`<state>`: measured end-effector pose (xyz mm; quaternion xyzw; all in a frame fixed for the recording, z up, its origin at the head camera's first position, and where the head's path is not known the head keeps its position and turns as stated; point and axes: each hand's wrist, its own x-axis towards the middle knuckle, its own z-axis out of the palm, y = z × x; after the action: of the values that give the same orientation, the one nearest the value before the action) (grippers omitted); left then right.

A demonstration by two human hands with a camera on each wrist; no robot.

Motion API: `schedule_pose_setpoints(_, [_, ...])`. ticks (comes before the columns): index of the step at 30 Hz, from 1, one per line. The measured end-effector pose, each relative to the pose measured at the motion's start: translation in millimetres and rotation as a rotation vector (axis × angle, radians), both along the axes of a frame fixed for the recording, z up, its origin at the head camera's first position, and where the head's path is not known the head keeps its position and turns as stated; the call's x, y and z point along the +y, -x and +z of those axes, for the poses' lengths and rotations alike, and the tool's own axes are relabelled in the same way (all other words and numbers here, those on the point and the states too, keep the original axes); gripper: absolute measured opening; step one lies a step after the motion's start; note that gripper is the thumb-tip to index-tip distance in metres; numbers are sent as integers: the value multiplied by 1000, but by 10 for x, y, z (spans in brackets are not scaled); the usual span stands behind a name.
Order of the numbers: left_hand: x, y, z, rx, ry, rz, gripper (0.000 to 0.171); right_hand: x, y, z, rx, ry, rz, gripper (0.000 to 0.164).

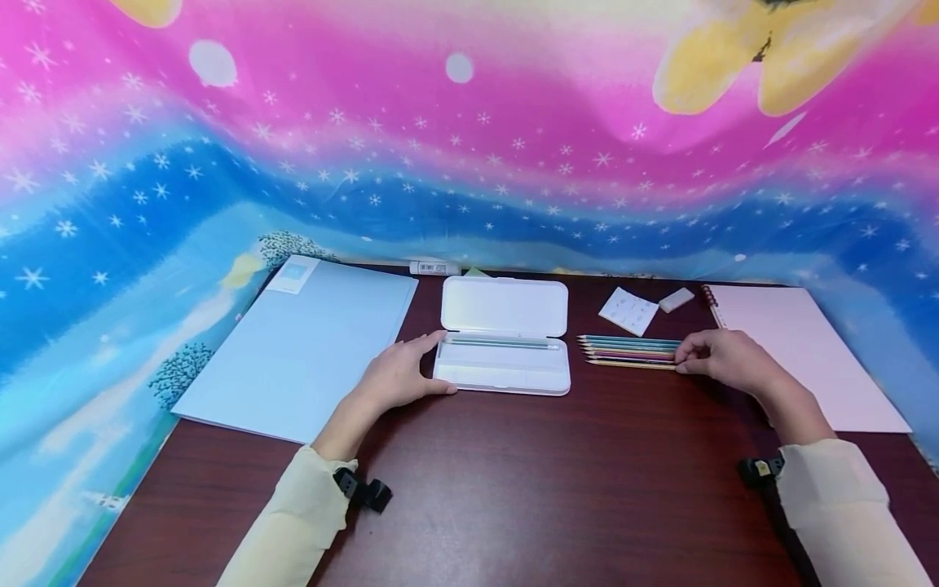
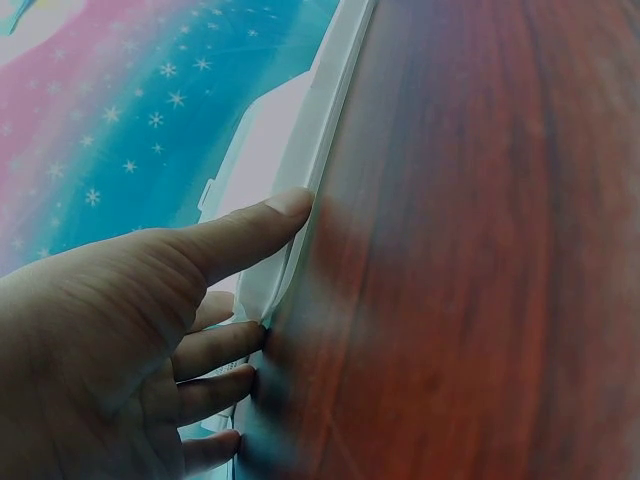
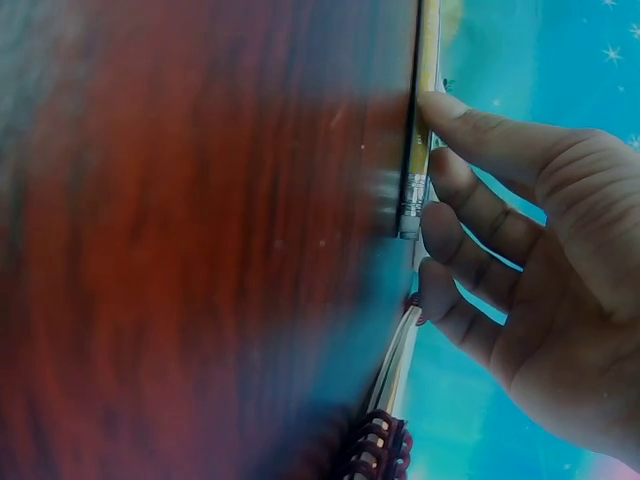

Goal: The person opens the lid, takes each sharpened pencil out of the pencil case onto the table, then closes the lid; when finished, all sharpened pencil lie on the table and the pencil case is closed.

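Note:
A white pencil case (image 1: pixel 506 379) lies with its lid raised, and a pale green pencil (image 1: pixel 506 343) rests inside along the hinge side. My left hand (image 1: pixel 399 371) grips the case's left end, thumb on the near edge and index finger at the far corner. In the left wrist view, the thumb of my left hand (image 2: pixel 140 290) presses the case rim. Right of the case several pencils lie in a row, points to the left. My right hand (image 1: pixel 722 356) pinches the nearest one, a yellow pencil (image 1: pixel 623 364), near its eraser end; the fingertips partly hide the contact.
A light blue folder (image 1: pixel 308 342) lies on the left and a pink spiral notebook (image 1: pixel 807 359) on the right. Behind the pencils are a patterned white square (image 1: pixel 628 311) and an eraser (image 1: pixel 676 300). A white tube (image 1: pixel 434 268) lies by the back curtain (image 1: pixel 469 196).

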<state>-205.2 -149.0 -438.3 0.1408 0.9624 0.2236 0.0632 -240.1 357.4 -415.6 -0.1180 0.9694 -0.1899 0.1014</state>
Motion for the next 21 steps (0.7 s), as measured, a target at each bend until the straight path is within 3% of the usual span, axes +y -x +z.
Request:
schedule_pose_setpoints(6, [-2,-14,16,1,-5,4,95,-181,3,77,88,15,37,10])
schedule_pose_setpoints(13, [-10,-25,2,-12,2,9,95,-766,54,186,217,97,185,16])
schedule_pose_setpoints(18, [-1,-23,7,-8,-2,9,95,-1287,52,261,147,191,291,20])
schedule_pose_setpoints(21, [3,-23,16,2,-2,6,95,-1555,64,264,83,180,341,25])
